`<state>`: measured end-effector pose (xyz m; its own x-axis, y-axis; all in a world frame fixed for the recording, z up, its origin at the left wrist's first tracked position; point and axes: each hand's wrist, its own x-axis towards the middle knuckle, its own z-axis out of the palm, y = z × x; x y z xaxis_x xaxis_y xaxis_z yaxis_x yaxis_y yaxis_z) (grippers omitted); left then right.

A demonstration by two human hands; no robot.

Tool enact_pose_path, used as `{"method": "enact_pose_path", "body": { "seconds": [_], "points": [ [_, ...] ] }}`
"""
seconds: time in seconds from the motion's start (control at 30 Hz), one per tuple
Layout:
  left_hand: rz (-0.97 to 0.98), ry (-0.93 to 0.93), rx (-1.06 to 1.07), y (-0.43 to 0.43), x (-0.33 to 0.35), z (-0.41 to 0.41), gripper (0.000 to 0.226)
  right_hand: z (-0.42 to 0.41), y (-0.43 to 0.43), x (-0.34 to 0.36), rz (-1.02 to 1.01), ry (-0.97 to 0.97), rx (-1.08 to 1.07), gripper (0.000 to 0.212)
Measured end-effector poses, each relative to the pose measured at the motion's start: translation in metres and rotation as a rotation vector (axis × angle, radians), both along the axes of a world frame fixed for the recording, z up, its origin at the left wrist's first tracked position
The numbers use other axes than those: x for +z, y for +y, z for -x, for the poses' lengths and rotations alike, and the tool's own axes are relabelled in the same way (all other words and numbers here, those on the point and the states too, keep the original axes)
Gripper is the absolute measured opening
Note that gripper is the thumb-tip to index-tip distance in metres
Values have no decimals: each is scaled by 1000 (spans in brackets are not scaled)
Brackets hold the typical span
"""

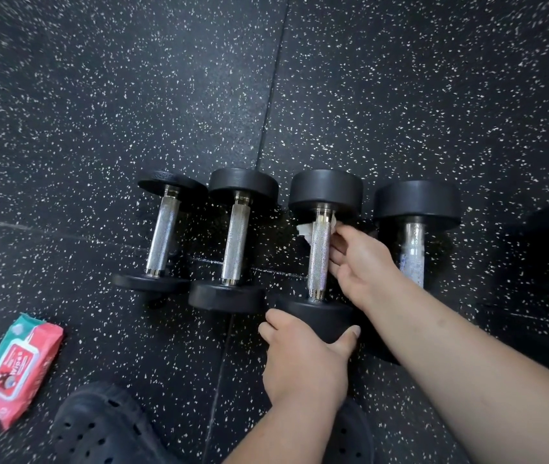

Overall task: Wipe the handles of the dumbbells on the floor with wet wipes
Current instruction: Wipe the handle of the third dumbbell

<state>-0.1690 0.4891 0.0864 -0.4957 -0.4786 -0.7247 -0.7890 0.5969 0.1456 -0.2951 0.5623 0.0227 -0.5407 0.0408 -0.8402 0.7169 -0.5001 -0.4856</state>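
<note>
Red-and-teal soft plastic pack of wet wipes (pixel 15 366) lay flat at 8 o'clock on the black speckled rubber floor (pixel 99 95), well apart from the row, likely parked within my reach.

Four black round-headed dumbbells with knurled steel handles lay side by side across centre, handles running 12 to 6, probably so I could work along the row. The first dumbbell (pixel 162 236) at 9 and the second dumbbell (pixel 236 242) just beside it had no hand on them.

On the third dumbbell (pixel 320 256), my left hand (pixel 303 356) gripped the near head (pixel 313 318) at 6, thumb and fingers curled round it, I'd guess to stop it rolling. My right hand (pixel 363 262), on the handle's 3 side, had fingers curled behind the far end, pinching a crumpled white wet wipe (pixel 304 231) against the steel. The wipe poked out at 9.

The fourth dumbbell (pixel 415 249) lay at 3. Its handle looked smeared, maybe wet; couldn't tell.
</note>
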Motion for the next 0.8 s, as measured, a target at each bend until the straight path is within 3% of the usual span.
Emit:
{"method": "enact_pose_path", "body": {
  "seconds": [0.17, 0.27, 0.43, 0.8],
  "points": [
    [-6, 6, 9, 1, -1, -1, 94, -18, 2, 5, -358, 211, 76, 14],
    [-9, 5, 12, 1, -2, 0, 95, -27, 5, 12, -733, 350, 286, 13],
    [-18, 23, 27, 0, -3, -1, 94, -40, 5, 23, -1145, 646, 541, 16],
    [-13, 17, 21, 1, -3, -1, 90, -33, 3, 10, -1324, 1045, 669, 11]
  ]
}}
